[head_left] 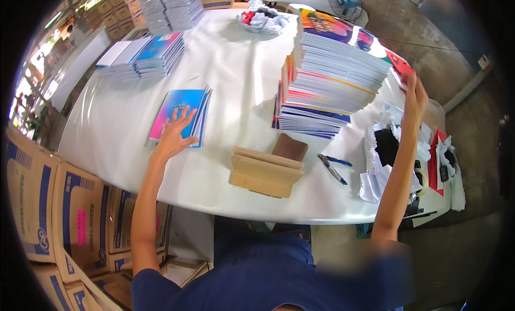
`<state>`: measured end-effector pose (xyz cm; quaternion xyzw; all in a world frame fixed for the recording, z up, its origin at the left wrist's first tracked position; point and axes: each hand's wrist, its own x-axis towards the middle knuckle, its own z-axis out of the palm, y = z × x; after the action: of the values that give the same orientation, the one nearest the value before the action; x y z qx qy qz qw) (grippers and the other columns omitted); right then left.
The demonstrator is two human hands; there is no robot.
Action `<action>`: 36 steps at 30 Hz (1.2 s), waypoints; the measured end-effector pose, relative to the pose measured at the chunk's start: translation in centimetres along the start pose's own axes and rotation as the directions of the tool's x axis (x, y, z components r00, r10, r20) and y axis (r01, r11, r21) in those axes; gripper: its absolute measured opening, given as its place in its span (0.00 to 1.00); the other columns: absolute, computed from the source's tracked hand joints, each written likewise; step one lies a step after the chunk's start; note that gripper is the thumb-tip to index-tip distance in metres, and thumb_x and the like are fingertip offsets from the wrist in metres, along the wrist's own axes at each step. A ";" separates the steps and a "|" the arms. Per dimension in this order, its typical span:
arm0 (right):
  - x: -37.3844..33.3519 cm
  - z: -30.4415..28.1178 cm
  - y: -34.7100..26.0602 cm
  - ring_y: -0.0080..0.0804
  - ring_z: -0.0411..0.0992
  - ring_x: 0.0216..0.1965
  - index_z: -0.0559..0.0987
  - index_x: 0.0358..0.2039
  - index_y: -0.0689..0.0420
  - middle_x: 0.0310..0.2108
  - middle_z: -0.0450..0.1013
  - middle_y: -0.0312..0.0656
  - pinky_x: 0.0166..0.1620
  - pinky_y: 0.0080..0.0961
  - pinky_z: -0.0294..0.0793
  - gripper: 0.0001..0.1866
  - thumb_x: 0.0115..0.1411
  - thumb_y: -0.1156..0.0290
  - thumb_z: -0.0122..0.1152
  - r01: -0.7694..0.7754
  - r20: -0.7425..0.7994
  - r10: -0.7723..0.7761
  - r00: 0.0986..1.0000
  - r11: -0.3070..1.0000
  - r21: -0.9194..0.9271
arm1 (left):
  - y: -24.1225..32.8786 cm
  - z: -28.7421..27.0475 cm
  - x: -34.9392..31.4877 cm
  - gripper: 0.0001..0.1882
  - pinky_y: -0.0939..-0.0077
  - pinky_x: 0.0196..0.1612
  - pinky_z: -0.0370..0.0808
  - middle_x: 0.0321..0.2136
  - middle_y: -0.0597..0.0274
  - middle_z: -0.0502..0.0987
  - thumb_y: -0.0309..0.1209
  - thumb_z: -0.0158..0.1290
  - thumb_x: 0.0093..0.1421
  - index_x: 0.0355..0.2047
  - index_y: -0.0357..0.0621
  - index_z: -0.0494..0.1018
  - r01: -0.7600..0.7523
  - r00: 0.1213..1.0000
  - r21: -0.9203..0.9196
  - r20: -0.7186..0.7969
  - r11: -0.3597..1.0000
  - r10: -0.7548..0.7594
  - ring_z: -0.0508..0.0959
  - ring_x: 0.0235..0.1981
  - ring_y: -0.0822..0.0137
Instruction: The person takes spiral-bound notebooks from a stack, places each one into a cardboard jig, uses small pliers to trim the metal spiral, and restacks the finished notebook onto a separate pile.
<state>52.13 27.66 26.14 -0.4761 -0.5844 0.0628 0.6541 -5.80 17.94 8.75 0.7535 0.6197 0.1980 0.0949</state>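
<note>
A small stack of spiral notebooks (185, 99) with blue and pink covers lies on the left half of the table. My left hand (174, 134) rests on its top cover, fingers spread and gripping nothing. Farther right rises a tall stack of notebooks (338, 69), their page edges toward me. On top of it lies a notebook with a colourful cover (327, 24). My right arm reaches far out along the stack's right side, and my right hand (414, 93) pinches the red corner of that top notebook. The fingertips partly hide the corner.
Blue pliers (335, 167) lie near a folded cardboard piece (265, 171) and a brown block (290, 147). Crumpled paper and black scraps (383, 144) fill the right side. More notebook stacks (142, 56) stand at the back left. Cardboard boxes (80, 220) are piled below left.
</note>
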 end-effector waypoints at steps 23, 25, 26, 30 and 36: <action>11.9 2.5 -3.7 0.19 0.69 0.22 0.80 0.26 0.61 0.21 0.72 0.34 0.28 0.18 0.67 0.10 0.54 0.68 0.70 0.048 0.403 0.141 0.904 0.904 -0.424 | 22.5 -6.1 11.2 0.34 0.64 0.69 0.45 0.63 0.49 0.64 0.34 0.59 0.60 0.65 0.44 0.60 -0.422 0.868 -0.510 -0.466 0.750 0.172 0.53 0.69 0.54; 9.7 1.7 -6.7 0.17 0.67 0.24 0.79 0.26 0.61 0.21 0.72 0.33 0.28 0.16 0.65 0.10 0.54 0.69 0.70 0.134 0.367 -0.024 0.930 0.952 -0.276 | 22.7 -6.4 12.1 0.38 0.64 0.69 0.45 0.63 0.46 0.62 0.38 0.59 0.60 0.66 0.41 0.55 -0.481 0.819 -0.555 -0.560 0.679 0.123 0.52 0.69 0.54; 7.7 1.5 -8.6 0.16 0.65 0.24 0.78 0.25 0.61 0.21 0.71 0.32 0.28 0.15 0.63 0.10 0.53 0.70 0.70 0.110 0.342 -0.046 0.939 0.980 -0.169 | 22.8 -6.5 12.2 0.40 0.64 0.69 0.45 0.64 0.44 0.61 0.40 0.59 0.61 0.67 0.40 0.53 -0.507 0.794 -0.573 -0.601 0.643 0.090 0.51 0.69 0.54; -4.8 1.8 -12.9 0.13 0.63 0.24 0.77 0.28 0.62 0.21 0.70 0.30 0.28 0.14 0.61 0.09 0.54 0.72 0.69 0.060 0.277 -0.089 0.957 0.992 0.111 | 22.5 -8.6 10.9 0.39 0.74 0.62 0.60 0.62 0.50 0.64 0.40 0.60 0.59 0.66 0.40 0.57 -0.476 0.879 -0.826 -0.456 0.303 0.137 0.66 0.59 0.69; -22.5 2.7 -8.2 0.16 0.72 0.31 0.77 0.36 0.63 0.31 0.77 0.35 0.36 0.14 0.70 0.08 0.56 0.83 0.65 -0.359 0.354 0.212 0.911 0.829 0.428 | 19.0 -6.5 2.9 0.24 0.76 0.55 0.67 0.61 0.54 0.67 0.35 0.44 0.69 0.60 0.33 0.63 -0.286 0.894 -0.851 -0.072 0.440 0.443 0.71 0.52 0.73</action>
<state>39.09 10.35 15.59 -0.3658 -0.5608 0.3743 0.6416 8.94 16.02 22.54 0.7403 0.2573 0.4263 0.4517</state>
